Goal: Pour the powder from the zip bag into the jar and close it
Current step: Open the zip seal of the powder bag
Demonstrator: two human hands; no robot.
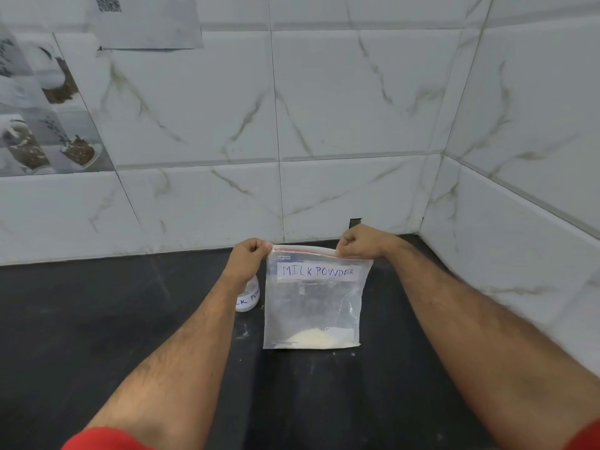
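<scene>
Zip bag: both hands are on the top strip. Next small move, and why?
Probably pull the zip seal apart. The left hand and right hand each pinch an end of the red strip on the zip bag, which stands upright with its bottom edge on the counter, powder settled low. The strip looks flat and closed; the jar waits beside it.

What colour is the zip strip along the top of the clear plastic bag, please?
Red, seen in the head view: the zip strip.
</scene>
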